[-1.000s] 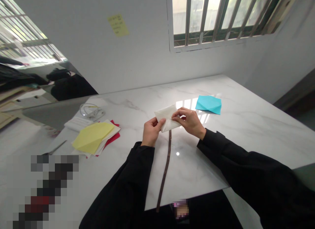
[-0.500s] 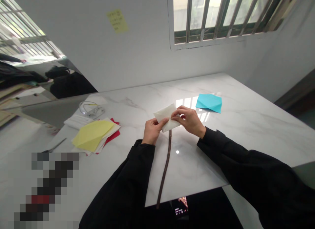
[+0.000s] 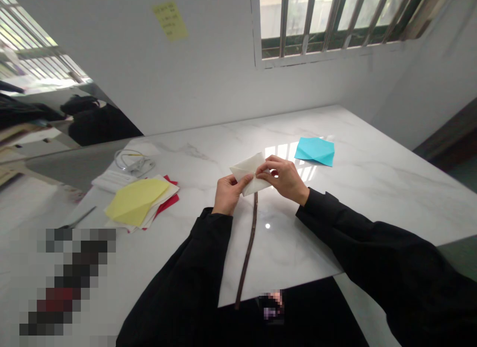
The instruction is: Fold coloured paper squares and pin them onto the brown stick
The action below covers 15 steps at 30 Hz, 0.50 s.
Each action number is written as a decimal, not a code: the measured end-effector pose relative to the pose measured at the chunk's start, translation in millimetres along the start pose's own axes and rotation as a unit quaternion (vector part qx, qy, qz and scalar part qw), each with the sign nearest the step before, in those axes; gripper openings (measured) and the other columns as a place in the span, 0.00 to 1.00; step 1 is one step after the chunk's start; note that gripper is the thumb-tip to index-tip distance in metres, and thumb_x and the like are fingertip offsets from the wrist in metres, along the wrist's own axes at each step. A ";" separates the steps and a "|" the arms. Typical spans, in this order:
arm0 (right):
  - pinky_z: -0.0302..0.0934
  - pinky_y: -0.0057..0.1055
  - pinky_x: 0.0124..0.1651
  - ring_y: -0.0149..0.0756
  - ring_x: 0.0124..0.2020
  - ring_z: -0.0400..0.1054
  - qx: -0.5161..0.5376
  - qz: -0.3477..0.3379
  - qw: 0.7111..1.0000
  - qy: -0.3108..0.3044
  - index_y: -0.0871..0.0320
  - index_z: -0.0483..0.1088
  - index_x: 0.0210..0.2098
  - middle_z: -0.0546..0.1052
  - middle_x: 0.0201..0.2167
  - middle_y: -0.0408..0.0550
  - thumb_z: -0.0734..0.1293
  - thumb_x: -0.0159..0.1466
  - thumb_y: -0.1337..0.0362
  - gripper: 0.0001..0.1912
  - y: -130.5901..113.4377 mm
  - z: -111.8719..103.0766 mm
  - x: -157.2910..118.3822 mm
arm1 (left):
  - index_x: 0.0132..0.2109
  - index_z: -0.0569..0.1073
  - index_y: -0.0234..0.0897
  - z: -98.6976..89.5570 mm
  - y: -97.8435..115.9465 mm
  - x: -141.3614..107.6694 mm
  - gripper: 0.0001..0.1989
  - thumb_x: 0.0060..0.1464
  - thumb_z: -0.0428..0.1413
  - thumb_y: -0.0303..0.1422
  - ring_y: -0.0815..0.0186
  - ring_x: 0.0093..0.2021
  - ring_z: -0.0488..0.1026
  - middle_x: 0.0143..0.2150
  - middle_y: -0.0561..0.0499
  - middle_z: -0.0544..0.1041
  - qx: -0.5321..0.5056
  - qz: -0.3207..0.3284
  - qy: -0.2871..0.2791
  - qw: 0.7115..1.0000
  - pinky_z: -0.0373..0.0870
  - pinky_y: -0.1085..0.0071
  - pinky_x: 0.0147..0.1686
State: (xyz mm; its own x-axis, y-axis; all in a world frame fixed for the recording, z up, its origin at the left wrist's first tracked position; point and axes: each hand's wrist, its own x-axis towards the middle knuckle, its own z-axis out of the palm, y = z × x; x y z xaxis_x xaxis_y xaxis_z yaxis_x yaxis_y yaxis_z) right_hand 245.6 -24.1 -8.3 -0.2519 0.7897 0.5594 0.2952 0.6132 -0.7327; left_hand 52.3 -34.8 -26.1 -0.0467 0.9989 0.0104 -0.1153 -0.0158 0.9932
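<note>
Currently in hand: a fold, apparently, in the white paper [image 3: 249, 164]
Left hand [image 3: 228, 194]: clamped on its left side
Right hand [image 3: 286, 179]: pinching near its middle
Paper's place: over the table [image 3: 290, 257], back from the near edge
Next move: likely wants a steady left hold
Hidden: brown stick's [image 3: 249, 247] upper end, behind the paper; any join unclear

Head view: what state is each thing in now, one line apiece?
Left hand: gripping the white paper, thumb on top
Right hand: fingertips pinched at the white paper
White paper: folded, held by both hands
Brown stick: slightly bent, upper end hidden
Blue sheet: creased, lying on the table
Yellow sheet: creased, lying over other sheets
Sticky note: written on, stuck to the wall
</note>
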 end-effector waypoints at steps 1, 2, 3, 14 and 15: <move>0.69 0.30 0.37 0.34 0.36 0.71 0.000 -0.002 1.000 0.001 0.54 0.80 0.34 0.75 0.37 0.46 0.72 0.67 0.65 0.05 0.1 0.0 0.0 | 0.38 0.85 0.30 -0.2 -0.1 0.2 0.27 0.37 0.76 0.48 0.59 0.35 0.78 0.35 0.44 0.84 0.002 0.001 0.000 1.000 0.73 0.66 0.38; 0.69 0.30 0.37 0.34 0.36 0.71 0.000 -0.004 1.000 0.002 0.54 0.80 0.34 0.75 0.37 0.46 0.72 0.67 0.65 0.05 0.3 -0.1 0.0 | 0.38 0.85 0.30 -0.3 -0.1 0.3 0.27 0.37 0.76 0.48 0.59 0.35 0.78 0.35 0.44 0.84 0.005 0.003 -0.001 1.000 0.73 0.66 0.38; 0.69 0.30 0.37 0.33 0.36 0.71 -0.001 -0.006 1.000 0.003 0.54 0.80 0.34 0.75 0.37 0.46 0.72 0.67 0.65 0.05 0.4 0.0 0.0 | 0.38 0.85 0.30 -0.3 0.1 0.3 0.27 0.37 0.76 0.48 0.60 0.34 0.78 0.36 0.44 0.85 0.007 0.006 -0.002 1.000 0.73 0.66 0.38; 0.67 0.29 0.34 0.32 0.34 0.70 -0.007 -0.021 1.000 0.006 0.55 0.80 0.35 0.74 0.36 0.45 0.72 0.67 0.67 0.04 1.4 -0.3 0.2 | 0.38 0.85 0.30 2.5 3.3 -1.7 0.27 0.38 0.75 0.49 0.62 0.33 0.77 0.35 0.44 0.84 0.024 0.018 0.010 0.999 0.72 0.68 0.36; 0.67 0.29 0.34 0.32 0.34 0.69 -0.009 -0.023 1.000 0.004 0.55 0.80 0.35 0.74 0.36 0.45 0.72 0.67 0.67 0.04 1.5 -0.4 0.2 | 0.38 0.85 0.30 2.5 3.0 -1.5 0.27 0.38 0.75 0.49 0.61 0.33 0.77 0.35 0.45 0.84 0.023 0.020 0.007 1.000 0.72 0.68 0.36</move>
State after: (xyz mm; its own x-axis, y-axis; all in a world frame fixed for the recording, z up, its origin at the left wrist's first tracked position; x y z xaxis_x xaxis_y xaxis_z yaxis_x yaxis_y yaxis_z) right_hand 246.3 -23.1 -9.0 -0.2580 0.7606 0.5957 0.3001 0.6492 -0.6989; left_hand 54.5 -36.3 -22.8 -0.0649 0.9967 0.0479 -0.0671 -0.0523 0.9964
